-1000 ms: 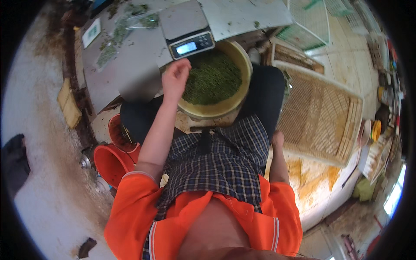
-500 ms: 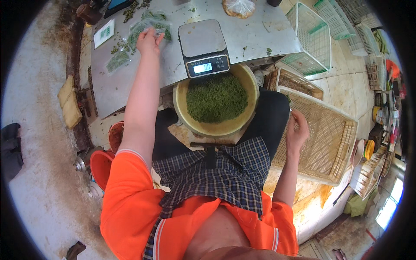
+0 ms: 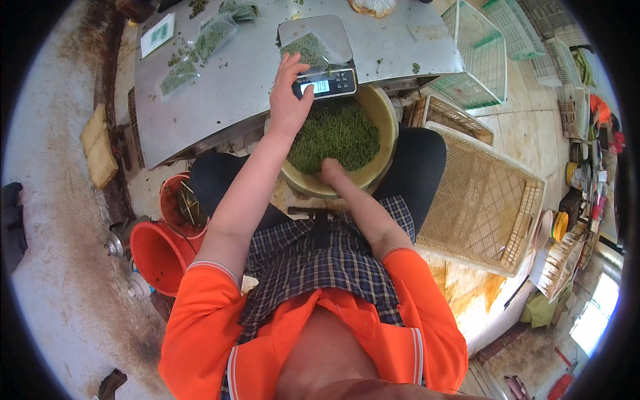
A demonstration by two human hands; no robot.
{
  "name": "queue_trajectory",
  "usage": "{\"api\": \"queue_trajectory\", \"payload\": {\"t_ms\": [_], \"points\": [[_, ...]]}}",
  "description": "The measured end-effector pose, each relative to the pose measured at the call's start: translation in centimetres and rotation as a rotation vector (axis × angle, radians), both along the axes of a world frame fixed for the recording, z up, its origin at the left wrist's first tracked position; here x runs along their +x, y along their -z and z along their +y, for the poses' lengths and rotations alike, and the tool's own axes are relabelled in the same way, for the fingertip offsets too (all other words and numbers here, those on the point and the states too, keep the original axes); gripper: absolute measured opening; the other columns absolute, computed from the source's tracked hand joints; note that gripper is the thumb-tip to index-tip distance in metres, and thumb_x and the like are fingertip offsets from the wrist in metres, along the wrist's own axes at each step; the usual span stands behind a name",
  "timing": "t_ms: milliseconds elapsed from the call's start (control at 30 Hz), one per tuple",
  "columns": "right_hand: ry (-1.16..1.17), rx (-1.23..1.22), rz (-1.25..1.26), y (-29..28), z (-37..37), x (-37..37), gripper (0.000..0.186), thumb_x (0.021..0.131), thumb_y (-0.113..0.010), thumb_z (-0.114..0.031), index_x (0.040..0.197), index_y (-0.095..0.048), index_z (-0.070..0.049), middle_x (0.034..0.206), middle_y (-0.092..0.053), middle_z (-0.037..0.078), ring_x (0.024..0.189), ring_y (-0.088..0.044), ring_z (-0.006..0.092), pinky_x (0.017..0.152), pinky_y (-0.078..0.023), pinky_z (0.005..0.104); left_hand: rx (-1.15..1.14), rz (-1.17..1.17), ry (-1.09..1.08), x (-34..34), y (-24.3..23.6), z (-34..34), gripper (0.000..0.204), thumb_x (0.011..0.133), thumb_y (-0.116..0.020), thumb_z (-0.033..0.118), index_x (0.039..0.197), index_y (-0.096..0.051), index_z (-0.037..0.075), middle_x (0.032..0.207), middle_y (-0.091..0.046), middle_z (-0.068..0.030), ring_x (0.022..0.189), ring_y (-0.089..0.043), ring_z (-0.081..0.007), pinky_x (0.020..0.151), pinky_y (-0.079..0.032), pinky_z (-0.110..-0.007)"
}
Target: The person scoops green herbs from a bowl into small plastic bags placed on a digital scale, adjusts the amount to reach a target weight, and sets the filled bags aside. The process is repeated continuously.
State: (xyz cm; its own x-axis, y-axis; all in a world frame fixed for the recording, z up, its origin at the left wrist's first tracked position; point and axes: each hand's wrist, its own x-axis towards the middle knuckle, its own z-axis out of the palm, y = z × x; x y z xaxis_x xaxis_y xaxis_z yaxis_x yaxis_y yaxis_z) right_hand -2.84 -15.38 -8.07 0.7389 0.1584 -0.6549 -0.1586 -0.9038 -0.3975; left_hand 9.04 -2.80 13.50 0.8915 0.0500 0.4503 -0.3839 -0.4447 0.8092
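Note:
A clear plastic bag of small green berries, like green peppercorns, lies on the plate of the digital scale. Over the scale's front edge and lit display, my left hand has its fingers apart, with the fingertips at the bag's near edge. Between my knees stands a round yellowish basin full of loose green berries. My right hand is sunk into them at the near side, its fingers hidden.
More filled bags and scattered berries lie on the metal table. A white card sits at its left. Red buckets stand on the floor at left; a beige plastic crate and a green-white crate stand at right.
My left hand has moved right from the bag pile to the scale, where a bag now lies. My right hand has gone from beside my right knee into the basin. The scale's reading has changed.

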Motion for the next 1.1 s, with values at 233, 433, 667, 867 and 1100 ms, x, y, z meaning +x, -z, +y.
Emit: {"api": "queue_trajectory", "payload": {"t_ms": [233,433,667,867,1100], "points": [[0.046,0.169,-0.212,1.6,2.1,-1.0,0.027,0.067,-0.074,-0.022,0.088,-0.070,-0.007,0.078,-0.066,0.018,0.076,-0.066,0.0321,0.068,-0.053,0.0413,-0.466,0.431,0.004,-6.0,5.8,2.9,0.031,0.084,-0.059,-0.003,0.115,-0.057,0.004,0.123,-0.057,-0.0072,0.109,-0.056,-0.0130,0.090,-0.047,-0.028],[0.183,0.428,-0.248,-7.1,-0.4,1.5,0.024,0.073,-0.074,-0.019,0.094,-0.072,-0.008,0.066,-0.065,0.014,0.061,-0.064,0.0182,0.060,-0.050,0.0331,-0.642,0.910,-0.094,-10.7,10.8,2.7,0.027,0.096,-0.052,0.018,0.119,-0.056,0.003,0.113,-0.062,-0.0074,0.101,-0.061,-0.0156,0.088,-0.047,-0.028],[0.131,0.517,-0.470,-13.7,-0.4,1.7,0.021,0.080,-0.068,-0.014,0.097,-0.070,-0.003,0.070,-0.067,0.014,0.059,-0.063,0.0179,0.057,-0.049,0.0311,-1.158,1.277,0.156,-11.3,12.8,2.1,0.029,0.099,-0.048,0.024,0.116,-0.057,0.003,0.099,-0.062,-0.0053,0.093,-0.062,-0.0177,0.081,-0.053,-0.032],[0.244,0.469,-0.327,-17.5,-1.8,2.6,0.022,0.076,-0.068,-0.012,0.097,-0.069,-0.003,0.090,-0.068,0.018,0.079,-0.067,0.0324,0.069,-0.053,0.0387,-1.033,1.195,0.247,-11.3,12.9,2.2,0.027,0.099,-0.048,0.020,0.117,-0.057,0.003,0.111,-0.060,-0.0059,0.104,-0.059,-0.0186,0.087,-0.051,-0.036],[0.221,0.288,-0.642,-21.6,-2.2,9.6,0.051,0.077,-0.071,-0.022,0.126,-0.054,-0.020,0.104,-0.064,0.011,0.095,-0.062,0.0320,0.076,-0.049,0.0450,-0.683,1.262,0.086,-11.7,11.1,1.9,0.027,0.097,-0.053,0.024,0.120,-0.060,0.014,0.131,-0.051,-0.0054,0.129,-0.040,-0.0229,0.100,-0.040,-0.043]]}}
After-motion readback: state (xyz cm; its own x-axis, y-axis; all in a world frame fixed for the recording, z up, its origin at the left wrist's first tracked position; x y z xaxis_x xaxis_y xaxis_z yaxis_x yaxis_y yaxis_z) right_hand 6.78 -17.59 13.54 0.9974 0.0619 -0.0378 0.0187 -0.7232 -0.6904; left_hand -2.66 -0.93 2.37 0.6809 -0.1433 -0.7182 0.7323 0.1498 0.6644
